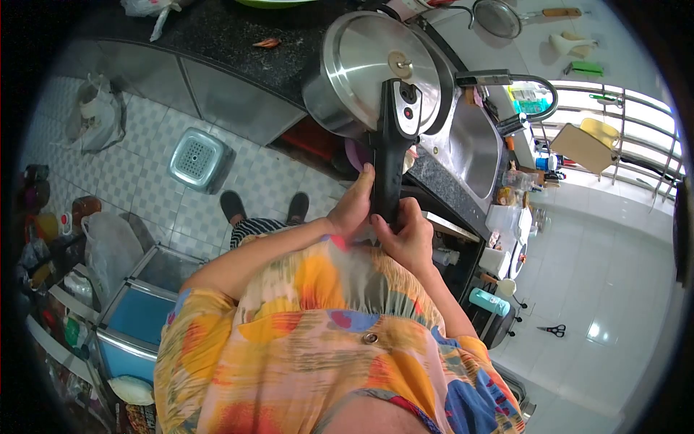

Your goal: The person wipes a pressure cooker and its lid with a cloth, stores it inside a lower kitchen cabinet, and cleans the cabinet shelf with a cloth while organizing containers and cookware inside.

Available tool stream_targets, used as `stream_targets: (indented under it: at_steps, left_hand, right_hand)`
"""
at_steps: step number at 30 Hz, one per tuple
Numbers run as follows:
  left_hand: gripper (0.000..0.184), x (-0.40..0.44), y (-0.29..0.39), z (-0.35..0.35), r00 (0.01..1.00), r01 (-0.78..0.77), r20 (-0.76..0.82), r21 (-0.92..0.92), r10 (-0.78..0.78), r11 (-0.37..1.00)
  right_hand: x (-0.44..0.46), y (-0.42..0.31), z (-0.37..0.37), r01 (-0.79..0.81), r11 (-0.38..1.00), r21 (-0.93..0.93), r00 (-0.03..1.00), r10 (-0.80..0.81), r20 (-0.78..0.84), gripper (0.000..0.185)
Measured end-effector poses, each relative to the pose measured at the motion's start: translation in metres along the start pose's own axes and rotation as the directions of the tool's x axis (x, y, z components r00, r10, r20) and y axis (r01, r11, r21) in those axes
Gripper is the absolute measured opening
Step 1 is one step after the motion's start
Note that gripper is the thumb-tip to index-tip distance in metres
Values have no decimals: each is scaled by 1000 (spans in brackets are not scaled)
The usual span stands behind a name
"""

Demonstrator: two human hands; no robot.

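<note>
Set on the head, in 1 wide, round-edged view; looking steeply down and forward, close above the patterned top, past left hand and right hand to counter and farther floor.

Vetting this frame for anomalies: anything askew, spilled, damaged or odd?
One minor oddity: a small reddish-brown scrap lies loose on the black speckled stone countertop, left of the round silver metal pressure cooker in the picture. It sits apart from everything else there, so it looks stray. No clear spill or damage shows.
</note>
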State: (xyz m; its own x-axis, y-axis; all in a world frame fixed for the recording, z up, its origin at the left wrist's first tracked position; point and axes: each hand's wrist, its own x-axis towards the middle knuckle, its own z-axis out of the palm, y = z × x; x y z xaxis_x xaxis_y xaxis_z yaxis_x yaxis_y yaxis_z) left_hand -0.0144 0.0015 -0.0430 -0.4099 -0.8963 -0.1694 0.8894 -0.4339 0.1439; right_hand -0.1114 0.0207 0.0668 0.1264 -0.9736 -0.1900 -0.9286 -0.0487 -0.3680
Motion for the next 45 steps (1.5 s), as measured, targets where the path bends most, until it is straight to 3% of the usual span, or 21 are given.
stream_targets:
  at_steps: [3, 5, 9, 12, 15, 18, 21, 24, 27, 30, 33, 38, 42, 45]
  left_hand:
    - [50, -3, 2, 11, 997, -67, -44, 65, 70, 996]
    - [49, -4, 2, 13, 980, -128, -109, 283, 165, 950]
    - [50, 7, -7, 5, 888, -297, -56, 690, 457, 660]
    - [52, 4, -8, 10, 963, -179, -166, 200, 213, 963]
    - [53, -7, 4, 22, 981, -66, -175, 75, 78, 995]
    - [53, -4, 0, 7, 996, -63, -62, 95, 69, 993]
    - [53, 7, -7, 1, 971, -197, -82, 272, 227, 942]
    - [54, 10, -10, 3, 952, -229, -127, 317, 280, 921]
    - [53, 5, -6, 5, 969, -186, -98, 316, 227, 930]
    - [52, 8, -10, 1, 945, -259, -104, 338, 309, 905]
    - [54, 6, -12, -5, 963, -155, -168, 293, 211, 943]
    - [56, 8, -12, -6, 943, -183, -202, 349, 264, 919]
    - [57, -4, 3, 12, 940, -66, -300, 297, 159, 953]
    - [56, -1, 1, 13, 929, -109, -313, 283, 199, 953]
  right_hand:
    - [0, 8, -1, 36, 999, 2, 998, -36, -46, 37]
    - [0, 7, -3, 12, 1000, 10, 1000, -11, -24, 37]
    - [1, 7, -1, 29, 1000, 0, 999, -29, -32, 38]
    - [1, 5, 3, 140, 988, -60, 989, -142, -28, 39]
    - [0, 2, 5, 138, 990, -30, 990, -139, -34, 38]
    - [0, 1, 4, 126, 992, -26, 992, -127, -24, 37]
    - [0, 4, 1, 73, 997, 7, 997, -73, -5, 36]
    - [2, 5, -4, 18, 999, 37, 1000, -19, 12, 37]
    - [1, 5, -5, 7, 999, 47, 1000, -8, 18, 37]
    - [2, 5, -2, 35, 995, 94, 999, -37, 13, 39]
    - [3, 6, 6, 64, 988, 141, 998, -66, 6, 41]
    - [0, 1, 3, 43, 980, 194, 999, -41, -11, 40]
    - [0, 2, 8, 9, 943, 334, 1000, -10, 1, 37]
    - [2, 10, 8, -10, 944, 330, 998, -11, 63, 40]
